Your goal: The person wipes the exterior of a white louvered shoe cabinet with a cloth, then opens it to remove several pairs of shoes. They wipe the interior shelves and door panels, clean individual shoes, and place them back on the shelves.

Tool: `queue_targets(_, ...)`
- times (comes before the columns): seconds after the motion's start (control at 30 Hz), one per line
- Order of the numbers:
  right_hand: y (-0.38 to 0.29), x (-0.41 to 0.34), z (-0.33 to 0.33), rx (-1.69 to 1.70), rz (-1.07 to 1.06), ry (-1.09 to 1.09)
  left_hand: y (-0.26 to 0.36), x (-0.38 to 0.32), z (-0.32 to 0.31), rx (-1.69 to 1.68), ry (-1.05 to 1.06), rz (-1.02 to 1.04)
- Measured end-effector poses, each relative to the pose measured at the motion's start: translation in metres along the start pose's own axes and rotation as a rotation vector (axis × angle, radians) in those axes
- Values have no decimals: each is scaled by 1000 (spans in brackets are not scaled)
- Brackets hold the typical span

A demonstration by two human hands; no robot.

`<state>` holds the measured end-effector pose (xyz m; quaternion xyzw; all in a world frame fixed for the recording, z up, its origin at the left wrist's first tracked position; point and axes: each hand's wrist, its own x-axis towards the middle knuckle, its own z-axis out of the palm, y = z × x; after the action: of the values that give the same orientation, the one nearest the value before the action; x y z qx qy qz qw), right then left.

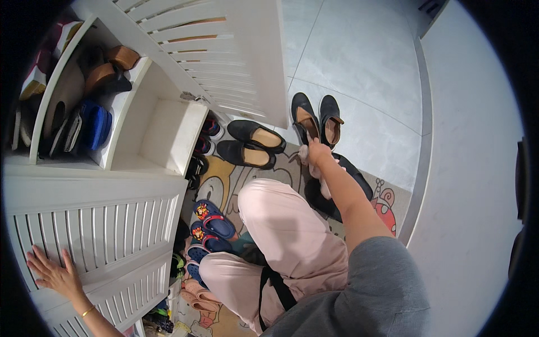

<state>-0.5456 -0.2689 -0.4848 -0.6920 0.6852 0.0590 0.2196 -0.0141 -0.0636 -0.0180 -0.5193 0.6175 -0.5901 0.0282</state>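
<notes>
My left hand [57, 269] lies flat, fingers spread, on the white louvered cabinet door [122, 227] at the lower left. My right hand [318, 152] reaches down to the heel end of a black shoe with a tan lining [304, 117]; its fingers are closed around a pale pink cloth [304, 155], part of which hangs below the hand. The matching black shoe [330, 120] stands close by on the grey tiles. Beneath my right forearm are other black footwear [358, 177], partly hidden. A pair of black slip-on shoes [248, 155] stands left of my right hand.
An open white shoe cabinet [164, 126] holds brown sandals [101, 78] and blue slippers [96, 124]. Its slatted upper door [257, 63] stands open. Navy clogs [214, 223] and pink clogs [200, 295] sit on the cartoon mat [219, 172]. A white panel [463, 168] rises at right.
</notes>
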Motion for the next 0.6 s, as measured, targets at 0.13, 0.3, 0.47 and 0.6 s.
queue_targets(0.13,23,8,-14,-109,-59,-73,5,-1,1,-6,-46,-117)
queue_targets(0.3,41,-22,-48,-8,-78,-7,90,28,-20,-385,-95,-337)
queue_targets(0.47,41,-58,-93,97,-203,291,281,83,-72,-1760,-498,-516)
queue_targets(0.6,29,-112,-133,8,-336,627,407,168,-95,-2538,-886,-817)
